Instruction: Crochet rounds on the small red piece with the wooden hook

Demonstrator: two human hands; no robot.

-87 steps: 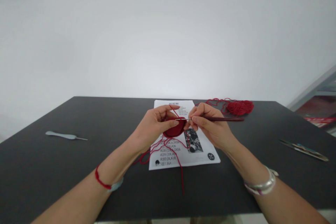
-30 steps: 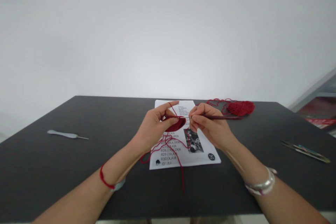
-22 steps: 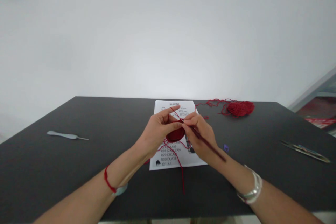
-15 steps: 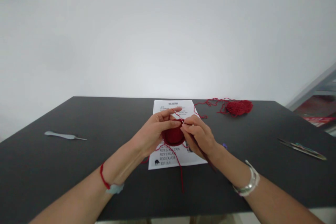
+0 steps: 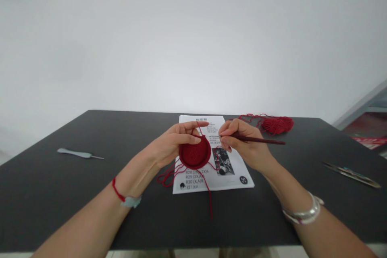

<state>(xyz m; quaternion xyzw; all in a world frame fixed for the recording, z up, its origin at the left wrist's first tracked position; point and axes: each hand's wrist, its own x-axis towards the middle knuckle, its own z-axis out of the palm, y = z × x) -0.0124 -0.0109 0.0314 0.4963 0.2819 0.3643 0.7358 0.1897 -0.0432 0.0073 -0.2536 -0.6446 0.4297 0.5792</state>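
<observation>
Soft, bright light leaves a pale glow mid-way across the white wall [image 5: 193, 56], shadows on the dark table [image 5: 60, 209] are faint, and the wide lens bends the frame's edges while fine detail looks slightly soft.

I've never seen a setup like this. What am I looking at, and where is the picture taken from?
This view comes from a camera worn on a person's head, looking down at their own bare hands. The left hand holds a red crocheted disc, and the right hand holds a slim crochet hook. Red yarn trails down across a printed pattern sheet on a dark table. A yarn ball lies beyond the sheet, and a grey-handled tool lies to the left.
</observation>
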